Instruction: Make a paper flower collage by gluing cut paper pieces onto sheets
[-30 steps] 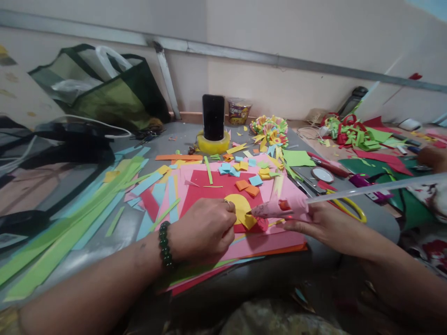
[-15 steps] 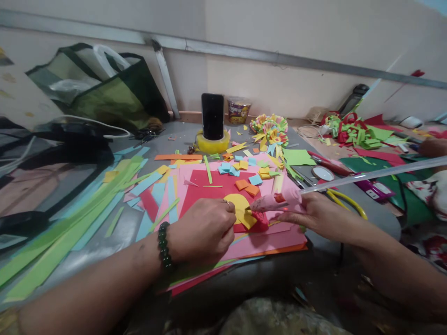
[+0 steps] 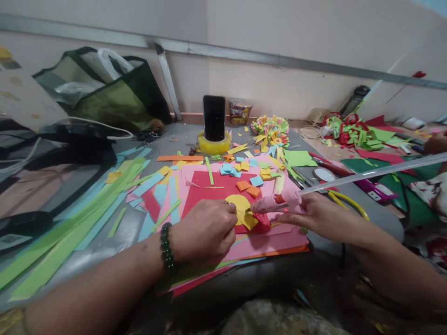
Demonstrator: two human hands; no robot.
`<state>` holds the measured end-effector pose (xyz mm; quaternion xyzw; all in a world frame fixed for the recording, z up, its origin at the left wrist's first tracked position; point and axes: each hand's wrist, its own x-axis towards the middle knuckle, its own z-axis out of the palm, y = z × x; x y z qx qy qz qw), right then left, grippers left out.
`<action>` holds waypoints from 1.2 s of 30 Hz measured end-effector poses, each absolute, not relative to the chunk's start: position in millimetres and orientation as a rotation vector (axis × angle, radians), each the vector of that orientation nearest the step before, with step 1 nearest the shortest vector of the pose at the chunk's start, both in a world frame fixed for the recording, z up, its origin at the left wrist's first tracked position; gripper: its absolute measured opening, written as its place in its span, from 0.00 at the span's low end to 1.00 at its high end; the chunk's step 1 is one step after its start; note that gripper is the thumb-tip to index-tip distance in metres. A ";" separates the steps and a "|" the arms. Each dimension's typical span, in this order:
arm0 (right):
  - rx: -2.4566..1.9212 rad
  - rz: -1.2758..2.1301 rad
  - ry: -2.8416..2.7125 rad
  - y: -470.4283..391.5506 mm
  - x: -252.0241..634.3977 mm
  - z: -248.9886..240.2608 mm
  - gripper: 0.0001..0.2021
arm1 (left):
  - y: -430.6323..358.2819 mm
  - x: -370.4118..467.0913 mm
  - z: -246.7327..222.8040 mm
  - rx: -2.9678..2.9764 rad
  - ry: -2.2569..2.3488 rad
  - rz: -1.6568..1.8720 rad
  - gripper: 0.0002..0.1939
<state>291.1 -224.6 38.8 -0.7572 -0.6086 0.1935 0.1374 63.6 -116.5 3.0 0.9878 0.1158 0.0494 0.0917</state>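
My left hand [image 3: 208, 228] is closed, its fingertips at the left edge of a yellow paper circle [image 3: 238, 203]; what they pinch, if anything, is hidden. My right hand [image 3: 319, 215] is wrapped round a pink glue gun [image 3: 277, 203] with a clear glue stick [image 3: 370, 175] poking out of its back. The gun's nozzle is over a folded yellow paper piece [image 3: 250, 221] at the circle's lower right. Circle and piece lie on red paper [image 3: 202, 186] above pink sheets [image 3: 279, 242]. Orange folded squares [image 3: 248, 188] sit just behind.
Green paper strips [image 3: 87, 218] spread at the left. A phone [image 3: 214, 118] stands in a yellow tape roll [image 3: 213, 145]. Behind are a cup [image 3: 239, 112] and a bag [image 3: 118, 93]. Yellow-handled scissors [image 3: 349, 204] and a purple tool [image 3: 379, 188] lie right; another person's hand [image 3: 436, 142] is at far right.
The camera view has shifted slightly. Both hands and the glue gun hold nearly the same places over the paper.
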 end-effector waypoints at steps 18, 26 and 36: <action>-2.144 0.523 -1.835 -223.3 287.7 43.0 0.29 | -116.2 64.9 2.9 2.935 0.354 0.137 0.11; -2.199 0.533 -1.879 -222.1 293.3 44.3 0.31 | -116.2 65.5 4.8 2.931 0.375 0.094 0.11; -2.222 0.562 -1.817 -214.7 291.0 39.2 0.32 | -116.1 65.9 5.1 2.930 0.383 0.109 0.11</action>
